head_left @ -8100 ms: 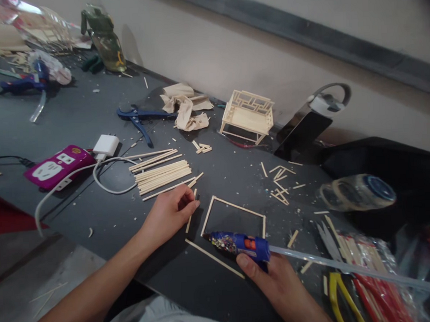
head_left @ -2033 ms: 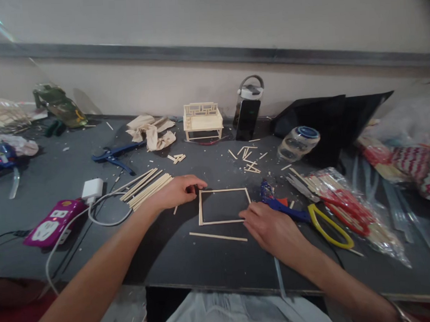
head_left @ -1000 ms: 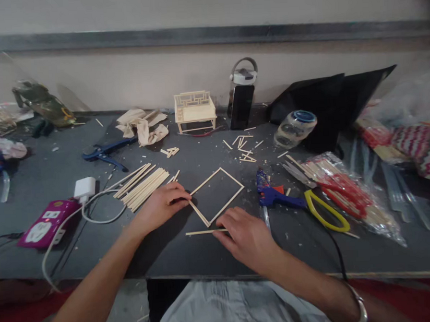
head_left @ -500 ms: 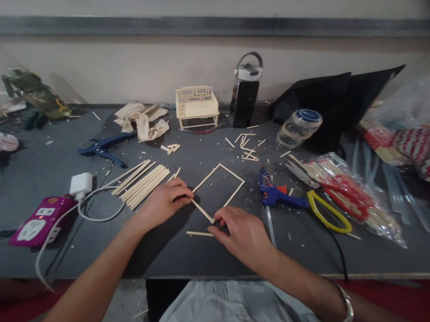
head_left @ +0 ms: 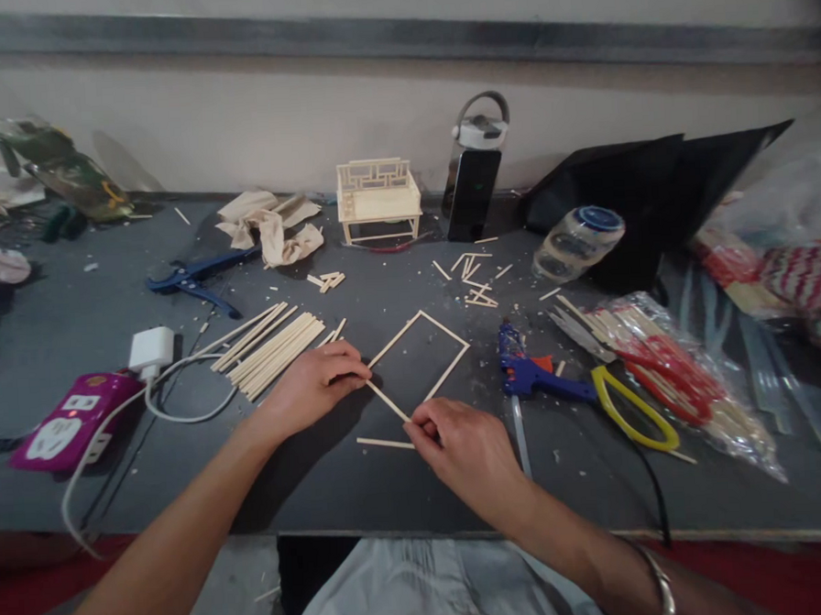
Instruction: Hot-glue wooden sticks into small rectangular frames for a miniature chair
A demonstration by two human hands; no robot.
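A four-sided frame of thin wooden sticks [head_left: 448,372] lies flat on the dark table between my hands. My left hand [head_left: 314,383] pinches its left corner between thumb and fingers. At the near corner, my right hand [head_left: 463,442] has its fingertips closed on the sticks, hiding the joint. One loose wooden stick [head_left: 385,444] lies just in front of the frame, its right end by my right hand. Beside my left hand rests a bundle of wooden sticks [head_left: 279,353]. A blue glue gun [head_left: 538,374] lies to the right of the frame.
Behind the frame stand a miniature wooden bench [head_left: 379,204] and a bottle [head_left: 482,137] with a phone [head_left: 472,197] against it. Yellow-handled scissors [head_left: 636,415] and bagged sticks [head_left: 682,367] lie right. Blue cutters [head_left: 199,280] and a purple power socket [head_left: 79,421] are left.
My right thumb and fingers have drawn closer together at the frame's near corner. My left hand keeps its place, and the view has shifted slightly.
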